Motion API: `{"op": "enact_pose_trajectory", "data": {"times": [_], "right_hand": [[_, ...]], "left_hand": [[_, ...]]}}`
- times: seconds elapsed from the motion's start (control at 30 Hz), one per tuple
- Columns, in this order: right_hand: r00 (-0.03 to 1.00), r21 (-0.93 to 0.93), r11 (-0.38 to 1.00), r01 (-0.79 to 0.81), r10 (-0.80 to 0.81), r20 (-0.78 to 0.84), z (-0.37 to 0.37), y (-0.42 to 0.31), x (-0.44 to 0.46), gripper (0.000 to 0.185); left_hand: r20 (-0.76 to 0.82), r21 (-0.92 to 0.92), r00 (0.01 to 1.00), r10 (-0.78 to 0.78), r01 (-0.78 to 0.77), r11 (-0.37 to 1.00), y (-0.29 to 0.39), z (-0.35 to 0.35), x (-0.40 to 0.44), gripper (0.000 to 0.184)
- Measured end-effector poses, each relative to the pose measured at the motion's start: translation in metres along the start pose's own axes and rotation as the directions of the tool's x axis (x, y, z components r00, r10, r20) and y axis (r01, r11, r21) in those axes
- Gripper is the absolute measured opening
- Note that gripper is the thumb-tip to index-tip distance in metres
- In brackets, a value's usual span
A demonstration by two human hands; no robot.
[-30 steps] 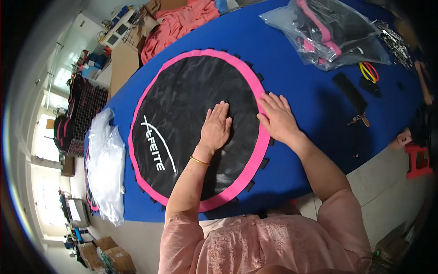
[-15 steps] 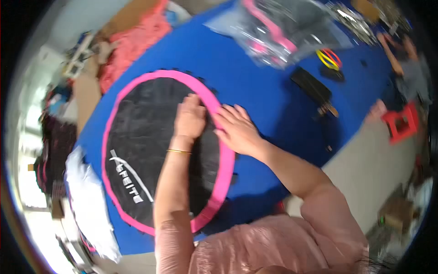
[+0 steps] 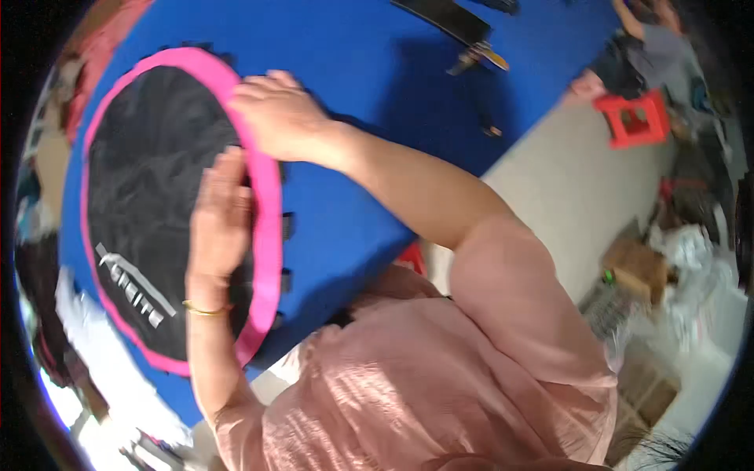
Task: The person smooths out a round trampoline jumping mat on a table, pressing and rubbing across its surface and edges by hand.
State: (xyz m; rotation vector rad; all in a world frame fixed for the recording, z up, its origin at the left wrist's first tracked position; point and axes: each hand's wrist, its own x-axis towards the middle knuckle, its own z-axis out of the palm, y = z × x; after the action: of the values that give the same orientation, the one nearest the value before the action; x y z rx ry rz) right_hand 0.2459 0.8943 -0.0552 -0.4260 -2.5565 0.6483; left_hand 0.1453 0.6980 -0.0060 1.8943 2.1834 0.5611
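Note:
A round black fabric mat with a pink border, white lettering and small black tabs around its edge lies on the blue table. My left hand, with a gold bracelet at the wrist, rests flat on the black fabric just inside the right border. Its fingers are stretched out and point away from me. Farther up, my right hand lies across the pink border, open and palm down, its fingertips reaching the edge of the black part. Neither hand grips anything. Both are slightly blurred.
A black pouch-like item and a small tool with a wooden handle lie toward the back. On the right, a person is near a red stool. Cardboard boxes stand on the floor; white sheeting is at left.
The camera view has swung right and down, so the mat appears farther left. Both hands remain flat on the mat, the right one now higher along the border relative to the left.

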Motion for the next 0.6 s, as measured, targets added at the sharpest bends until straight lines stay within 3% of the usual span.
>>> {"op": "enact_pose_trajectory", "data": {"times": [0.07, 0.13, 0.27, 0.47, 0.6], "right_hand": [[0.991, 0.014, 0.998, -0.056, 0.054, 0.119, -0.011, -0.002, 0.009, 0.048], [0.989, -0.014, 0.997, -0.080, 0.081, 0.127, -0.018, -0.001, 0.005, 0.045], [0.997, 0.024, 0.999, 0.049, -0.048, -0.057, 0.005, 0.016, -0.001, 0.040], [0.996, 0.026, 0.997, 0.075, -0.073, -0.060, 0.003, 0.011, -0.002, 0.038], [0.996, 0.020, 0.997, 0.069, -0.068, -0.052, 0.004, 0.010, -0.001, 0.038]], "left_hand": [[0.035, -0.003, 0.998, -0.045, 0.045, 0.999, 0.016, -0.007, -0.010, 0.047], [0.045, 0.023, 0.999, 0.003, -0.004, 1.000, 0.024, -0.001, -0.031, 0.051], [-0.001, 0.127, 0.996, -0.085, 0.085, 0.988, 0.014, -0.006, -0.063, 0.053], [-0.170, 0.269, 0.932, -0.320, 0.356, 0.895, -0.072, -0.034, -0.105, 0.052], [-0.192, 0.204, 0.897, -0.398, 0.433, 0.878, -0.091, -0.038, -0.111, 0.052]]}}
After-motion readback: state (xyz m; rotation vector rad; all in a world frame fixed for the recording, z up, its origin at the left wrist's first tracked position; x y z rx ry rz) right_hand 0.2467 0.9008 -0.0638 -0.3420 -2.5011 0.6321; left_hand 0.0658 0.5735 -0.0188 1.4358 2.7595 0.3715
